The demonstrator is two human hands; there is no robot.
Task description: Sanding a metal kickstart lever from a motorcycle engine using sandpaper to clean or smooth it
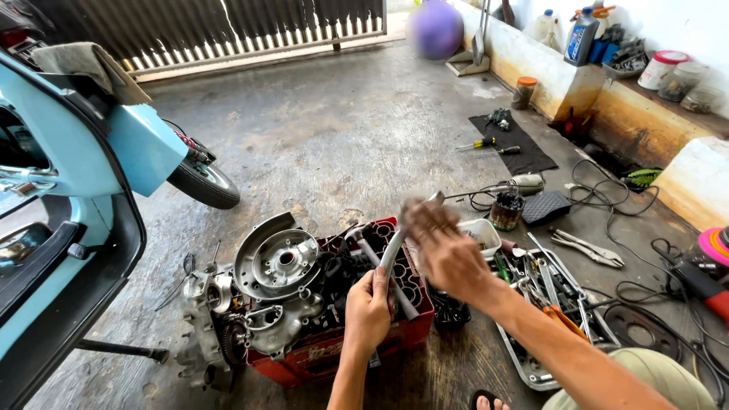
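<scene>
- Hands over a red crate [414, 326] on a concrete floor [334, 129], seen from above.
- The left hand [370, 307] is clenched around the lower end of a curved grey metal bar [392, 250], thumb and fingers wrapped about it.
- The bar rises from that fist in a bend, up and to the right, above the crate; its upper end [434, 197] shows just past the other hand.
- The right hand [444, 247] is blurred; its fingers are spread at the upper part of the bar, and whether they grip it or only brush it cannot be told.
- An engine block [250, 311] with a round silver drum plate [277, 262] leans on the left side of the crate, partly resting on the floor.
- A metal tray [531, 364] of tools sits just right of the crate, with an orange-handled tool [562, 319] among them.
- A small white tub [482, 231] stands behind the right hand, touching the crate's far corner.
- Pliers [588, 247] lie on the floor beyond the tray, near black cables [607, 201].
- A light blue scooter [99, 167] stands at the left, its wheel [203, 182] well apart from the crate.
- A dark mat [510, 144] with two screwdrivers [486, 144] lies further back, near a low wall [531, 64] carrying bottles.
- A purple ball [434, 29] rests at the far end of the floor.
</scene>
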